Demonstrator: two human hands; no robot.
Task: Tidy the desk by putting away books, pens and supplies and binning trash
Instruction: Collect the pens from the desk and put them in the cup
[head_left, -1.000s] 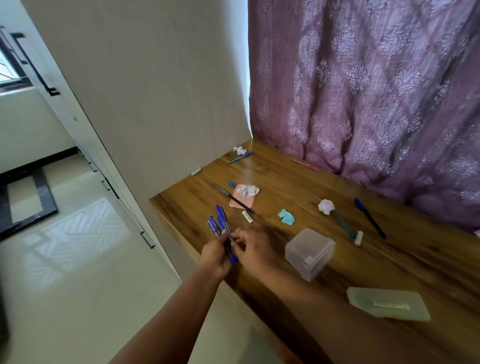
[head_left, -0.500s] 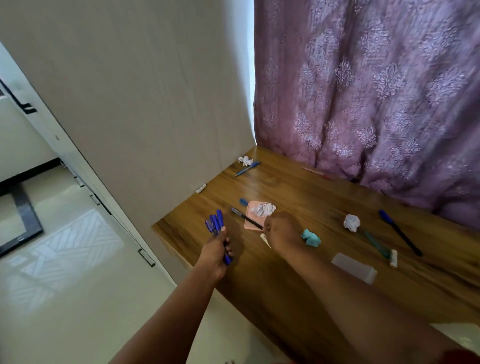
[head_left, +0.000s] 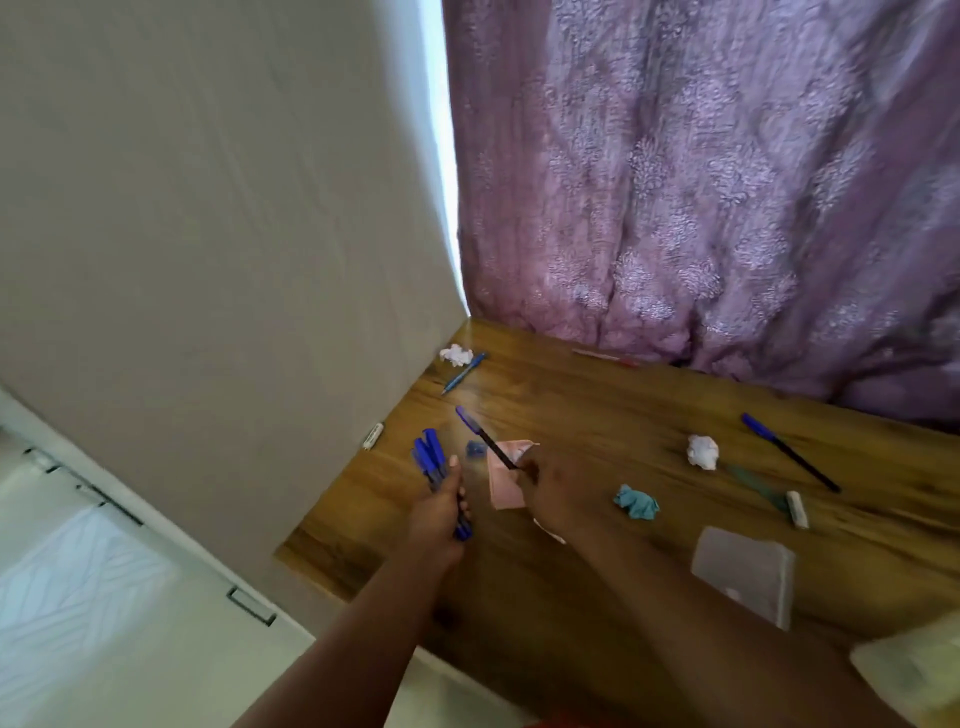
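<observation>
No writing is legible on anything. The left hand (head_left: 441, 512) grips a bundle of blue pens (head_left: 432, 462) above the counter's (head_left: 597, 415) near-left edge. The right hand (head_left: 553, 493) pinches a dark pen (head_left: 485, 439) over the pink notepad (head_left: 501, 483); bare wood lies far of it.

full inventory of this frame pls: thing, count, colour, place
bundle of pens: several, blue, in left hand
dark pen: 1, blue cap, in right hand
loose pens: 2, blue, one by the corner, one far right
paper balls: 2, white, corner and mid-desk
teal wad: 1, mid-desk
pink pad: 1, under right hand
clear box: 1, near right
desk: 1, brown wood
curtain: 1, mauve, behind desk
left hand: grips bundle
right hand: pinches dark pen
</observation>
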